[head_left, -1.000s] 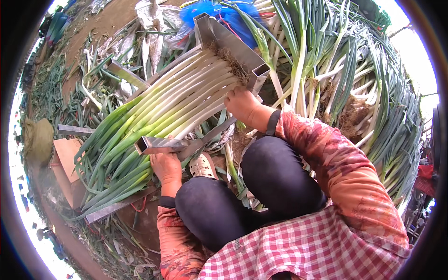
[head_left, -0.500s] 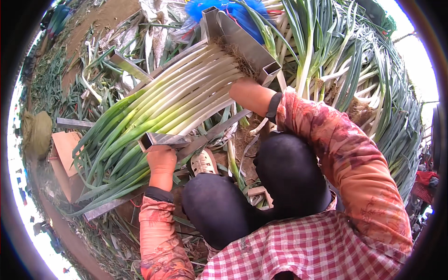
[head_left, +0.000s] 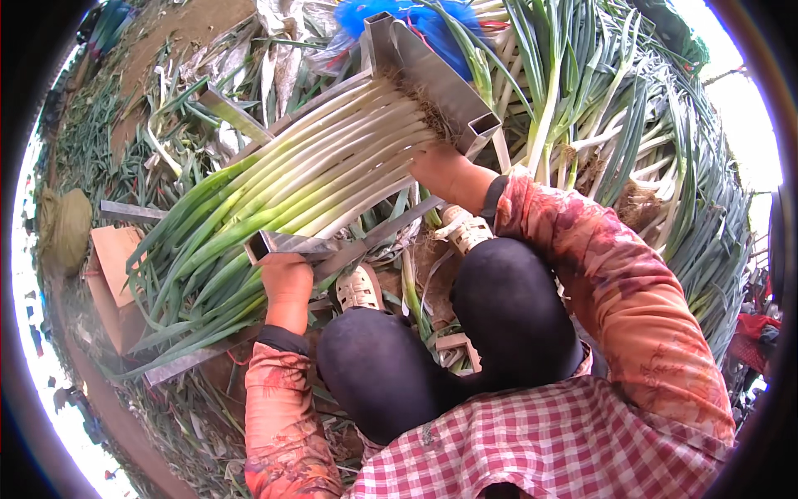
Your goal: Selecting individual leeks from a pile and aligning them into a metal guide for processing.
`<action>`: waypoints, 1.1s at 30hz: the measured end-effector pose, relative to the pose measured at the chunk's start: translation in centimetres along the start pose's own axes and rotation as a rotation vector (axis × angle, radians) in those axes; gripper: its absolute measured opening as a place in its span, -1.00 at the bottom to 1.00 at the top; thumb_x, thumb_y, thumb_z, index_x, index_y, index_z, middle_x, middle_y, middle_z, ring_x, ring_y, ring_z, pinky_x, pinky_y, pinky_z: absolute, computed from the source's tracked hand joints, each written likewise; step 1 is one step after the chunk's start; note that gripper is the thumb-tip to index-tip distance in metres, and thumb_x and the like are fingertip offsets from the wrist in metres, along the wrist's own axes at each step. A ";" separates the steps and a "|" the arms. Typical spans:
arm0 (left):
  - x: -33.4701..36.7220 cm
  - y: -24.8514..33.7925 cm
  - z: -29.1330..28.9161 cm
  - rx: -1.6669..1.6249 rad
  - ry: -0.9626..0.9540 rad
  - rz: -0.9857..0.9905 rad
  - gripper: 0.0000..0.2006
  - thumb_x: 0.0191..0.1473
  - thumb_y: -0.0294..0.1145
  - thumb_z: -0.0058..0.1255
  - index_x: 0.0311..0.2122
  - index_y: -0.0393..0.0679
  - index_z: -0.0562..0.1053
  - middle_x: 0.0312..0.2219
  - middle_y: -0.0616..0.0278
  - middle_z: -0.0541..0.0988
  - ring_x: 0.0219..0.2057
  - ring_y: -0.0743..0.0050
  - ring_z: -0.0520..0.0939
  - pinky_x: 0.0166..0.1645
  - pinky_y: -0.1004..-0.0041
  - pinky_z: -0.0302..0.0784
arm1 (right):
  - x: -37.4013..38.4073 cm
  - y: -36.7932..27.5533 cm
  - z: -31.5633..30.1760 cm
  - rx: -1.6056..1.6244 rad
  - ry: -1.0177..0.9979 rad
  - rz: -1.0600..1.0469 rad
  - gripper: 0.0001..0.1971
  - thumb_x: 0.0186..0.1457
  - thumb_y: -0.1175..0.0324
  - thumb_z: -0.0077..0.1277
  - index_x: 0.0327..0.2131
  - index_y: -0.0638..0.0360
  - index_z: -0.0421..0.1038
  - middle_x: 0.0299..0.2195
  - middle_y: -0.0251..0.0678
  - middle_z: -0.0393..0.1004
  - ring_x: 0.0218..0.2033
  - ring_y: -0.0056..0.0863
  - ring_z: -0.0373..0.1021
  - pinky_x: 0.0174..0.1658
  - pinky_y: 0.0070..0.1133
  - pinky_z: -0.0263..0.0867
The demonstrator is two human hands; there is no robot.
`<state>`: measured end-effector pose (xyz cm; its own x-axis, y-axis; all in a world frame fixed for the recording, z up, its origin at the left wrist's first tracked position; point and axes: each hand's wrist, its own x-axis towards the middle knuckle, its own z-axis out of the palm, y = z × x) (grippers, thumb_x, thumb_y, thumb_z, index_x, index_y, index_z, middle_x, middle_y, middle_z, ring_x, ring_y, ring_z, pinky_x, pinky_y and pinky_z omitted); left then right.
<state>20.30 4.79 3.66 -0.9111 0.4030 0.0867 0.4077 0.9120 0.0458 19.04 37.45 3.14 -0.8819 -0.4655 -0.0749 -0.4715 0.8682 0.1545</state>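
Observation:
A row of green onions lies side by side in a metal frame, their roots against its upper right plate and their green leaves hanging out at the lower left. My right hand is closed at the root end of the nearest green onion, its fingertips partly hidden against the stalk. At the frame's near left post, my left hand is curled shut beside the leaves. What its fingers hold is hidden.
More green onions are heaped to the right. A blue plastic bundle lies behind the frame. To the left are a cardboard box and a yellowish sack. My knees are close to the frame's near side.
My right hand has shifted slightly, its fingers still at the root end. My knees have moved a little to the left, and my right shoe has come into view. The onions look unmoved.

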 end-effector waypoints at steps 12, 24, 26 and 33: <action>-0.7 -0.1 1.0 0.043 0.087 0.011 -0.86 -0.24 -0.46 -0.08 -0.71 -0.18 0.47 -0.71 0.03 0.50 -0.64 0.06 0.55 -0.52 0.26 0.48 | 1.3 0.0 -3.4 0.015 -0.261 0.015 -0.88 -0.21 0.51 0.00 -0.51 0.18 0.52 -0.44 -0.24 0.50 -0.36 -0.34 0.47 -0.33 -0.48 0.40; -1.1 -0.3 2.3 0.123 0.072 0.017 -0.90 -0.25 -0.45 -0.06 -0.66 -0.19 0.47 -0.68 0.06 0.49 -0.62 0.13 0.54 -0.52 0.31 0.48 | -0.2 -0.5 1.8 -0.165 0.000 0.006 -0.88 -0.23 0.40 -0.04 -0.54 0.18 0.46 -0.46 -0.23 0.41 -0.39 -0.32 0.38 -0.41 -0.52 0.36; -1.4 -0.1 2.3 0.091 0.110 0.014 -0.91 -0.25 -0.45 -0.05 -0.64 -0.18 0.48 -0.67 0.08 0.49 -0.63 0.11 0.54 -0.52 0.30 0.48 | -0.4 -0.3 2.3 -0.157 0.011 -0.030 -0.88 -0.23 0.40 -0.04 -0.54 0.17 0.46 -0.46 -0.24 0.41 -0.39 -0.32 0.37 -0.41 -0.52 0.36; -1.0 0.5 1.0 0.025 -0.074 -0.131 -0.87 -0.18 -0.39 -0.04 -0.60 -0.21 0.46 -0.57 0.05 0.48 -0.45 0.12 0.52 -0.37 0.27 0.47 | 0.2 0.3 -1.5 -0.060 -0.224 -0.033 -0.83 -0.26 0.44 0.01 -0.46 0.18 0.46 -0.43 -0.23 0.43 -0.31 -0.33 0.39 -0.33 -0.56 0.35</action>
<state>21.32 4.91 2.57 -0.9588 0.2838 0.0079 0.2839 0.9585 0.0266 18.78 37.33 4.66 -0.8488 -0.4378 -0.2964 -0.5045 0.8385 0.2059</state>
